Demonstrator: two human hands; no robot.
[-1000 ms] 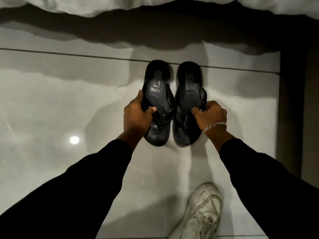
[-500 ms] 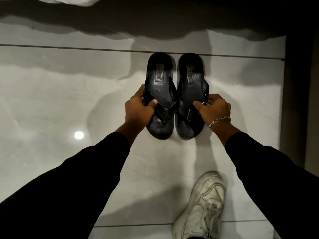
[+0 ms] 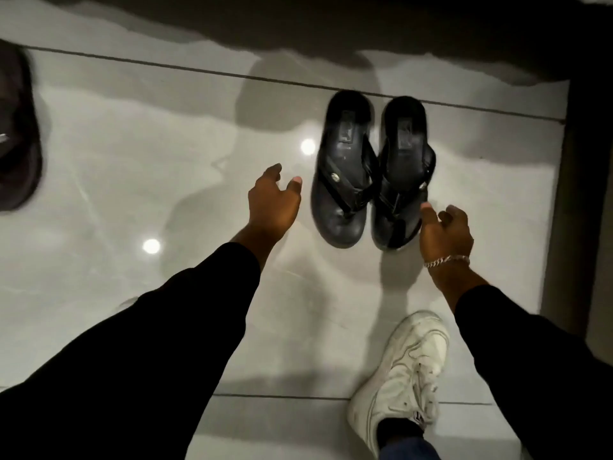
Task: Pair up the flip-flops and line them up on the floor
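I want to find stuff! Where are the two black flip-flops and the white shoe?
left flip-flop (image 3: 338, 194): head view, strap.
right flip-flop (image 3: 403, 180): head view, footbed.
white shoe (image 3: 401, 376): head view, laces.

Dim indoor shot, low contrast w/ soft grain. The glossy pale grey tiled floor (image 3: 132, 161) mirrors two round overhead lamps as white glare spots, one just left of the pair of black leather flip-flops (image 3: 371, 174), the other farther left and nearer the camera. Broad soft shadows lie beyond the flip-flops under a dark band along the top edge. Flip-flop heels look smeared by motion blur; the dark rounded object at the left frame edge (image 3: 16, 134) is badly blurred, unidentifiable. Black sleeves lose all detail. Wide-angle bend shows in the grout line behind the flip-flops.
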